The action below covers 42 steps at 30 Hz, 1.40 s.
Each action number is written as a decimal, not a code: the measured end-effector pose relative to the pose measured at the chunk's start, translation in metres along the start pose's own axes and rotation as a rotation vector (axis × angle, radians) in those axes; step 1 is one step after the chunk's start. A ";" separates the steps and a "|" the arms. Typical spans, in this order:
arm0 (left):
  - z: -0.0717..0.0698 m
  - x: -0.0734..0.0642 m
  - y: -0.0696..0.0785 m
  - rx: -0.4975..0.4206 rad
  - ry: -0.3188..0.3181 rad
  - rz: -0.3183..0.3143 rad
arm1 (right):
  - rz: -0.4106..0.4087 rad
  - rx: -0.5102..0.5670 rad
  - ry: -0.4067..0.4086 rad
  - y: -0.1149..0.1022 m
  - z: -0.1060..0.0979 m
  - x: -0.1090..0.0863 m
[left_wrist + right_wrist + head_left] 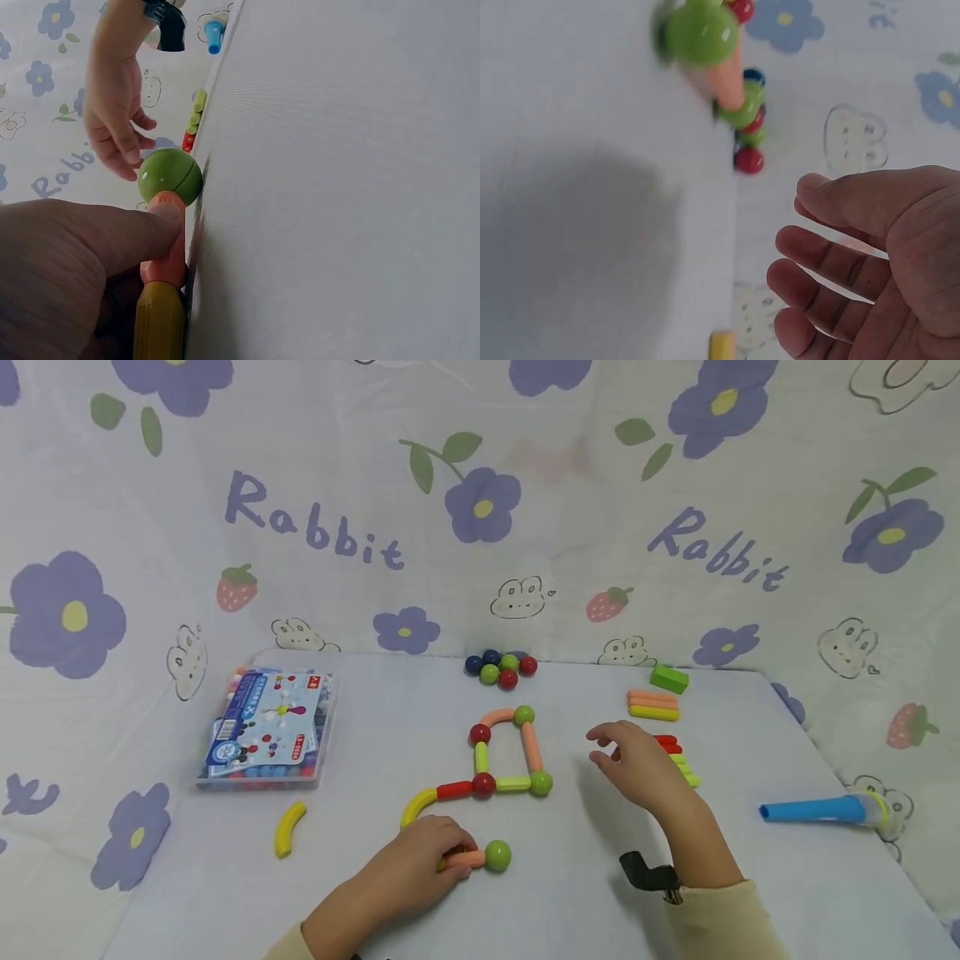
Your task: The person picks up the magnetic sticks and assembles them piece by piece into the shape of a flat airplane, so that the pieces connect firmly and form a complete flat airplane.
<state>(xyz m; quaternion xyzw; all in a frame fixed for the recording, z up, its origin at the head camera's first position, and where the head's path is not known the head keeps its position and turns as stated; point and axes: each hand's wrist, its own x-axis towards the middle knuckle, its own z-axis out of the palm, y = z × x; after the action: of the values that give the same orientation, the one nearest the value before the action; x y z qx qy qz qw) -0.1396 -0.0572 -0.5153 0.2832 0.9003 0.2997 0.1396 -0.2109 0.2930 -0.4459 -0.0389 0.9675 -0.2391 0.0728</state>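
Left hand [420, 864] pinched a salmon stick [467, 858] capped by a green ball [498, 856]

The left wrist view showed what the head view mostly hid: the thumb pressed along the salmon stick, a yellow piece [159, 322] butted against its near end, and a seam running round the glossy ball. The ball sat just beyond the fingertips, to the right of the grip in the head view.

A curved yellow stick [417, 804] emerged beyond the grip; whether it was that same yellow piece could not be told. It met a red stick [454, 790], then a dark red ball [483, 785] at the corner of a closed loop farther out.

Well right of the grip, the right hand [633, 764] hung above the table, holding nothing; its own wrist view showed the fingers loosely bent and apart.

Left of the grip and farther off, a clear box [326, 752] held a blue card [281, 718] with what looked like "LX-080" on red; its smaller print was illegible. Behind everything, the cloth [450, 585] read "Rabbit" twice in purple.
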 end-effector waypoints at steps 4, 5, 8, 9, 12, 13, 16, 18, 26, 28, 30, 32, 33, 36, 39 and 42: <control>0.002 0.000 0.000 -0.003 -0.004 -0.006 | 0.041 -0.050 0.027 0.035 -0.009 0.007; 0.002 0.000 0.000 -0.005 -0.006 -0.007 | 0.062 -0.066 0.034 0.044 -0.012 0.008; 0.001 -0.001 0.001 -0.005 -0.010 -0.011 | 0.136 -0.102 0.031 0.065 -0.023 0.015; 0.001 -0.001 0.001 -0.005 -0.011 -0.013 | 0.151 -0.107 0.024 0.070 -0.027 0.018; -0.001 -0.001 -0.001 0.003 -0.004 -0.011 | 0.164 -0.115 0.004 0.077 -0.036 0.026; -0.001 -0.001 -0.001 0.004 -0.003 -0.011 | 0.166 -0.115 -0.003 0.079 -0.039 0.029; -0.002 -0.002 -0.003 0.020 0.002 -0.017 | 0.179 -0.145 -0.041 0.083 -0.044 0.034; -0.002 -0.003 -0.003 0.025 0.003 -0.023 | 0.196 -0.168 -0.080 0.087 -0.045 0.037; 0.000 -0.002 -0.001 0.007 -0.006 -0.023 | 0.232 -0.197 -0.154 0.105 -0.043 0.045; 0.000 -0.002 -0.001 -0.002 -0.010 -0.020 | 0.231 -0.205 -0.156 0.107 -0.043 0.047; -0.001 -0.002 -0.001 -0.006 -0.010 -0.016 | 0.231 -0.208 -0.164 0.107 -0.043 0.051; -0.001 -0.002 -0.002 -0.005 -0.007 -0.014 | 0.232 -0.209 -0.180 0.106 -0.043 0.054; -0.001 -0.003 -0.002 -0.004 -0.007 -0.015 | 0.233 -0.209 -0.190 0.106 -0.043 0.056; -0.001 -0.003 -0.001 -0.003 -0.008 -0.021 | 0.232 -0.204 -0.215 0.105 -0.044 0.058; -0.002 -0.002 0.000 -0.004 -0.014 -0.032 | 0.233 -0.195 -0.227 0.105 -0.043 0.060; -0.002 -0.002 0.000 -0.003 -0.018 -0.035 | 0.224 -0.196 -0.224 0.105 -0.041 0.061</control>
<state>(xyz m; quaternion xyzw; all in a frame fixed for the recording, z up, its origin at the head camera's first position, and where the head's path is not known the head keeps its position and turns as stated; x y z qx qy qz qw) -0.1391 -0.0594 -0.5138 0.2700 0.9033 0.2961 0.1534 -0.2815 0.3982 -0.4664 0.0360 0.9703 -0.1285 0.2019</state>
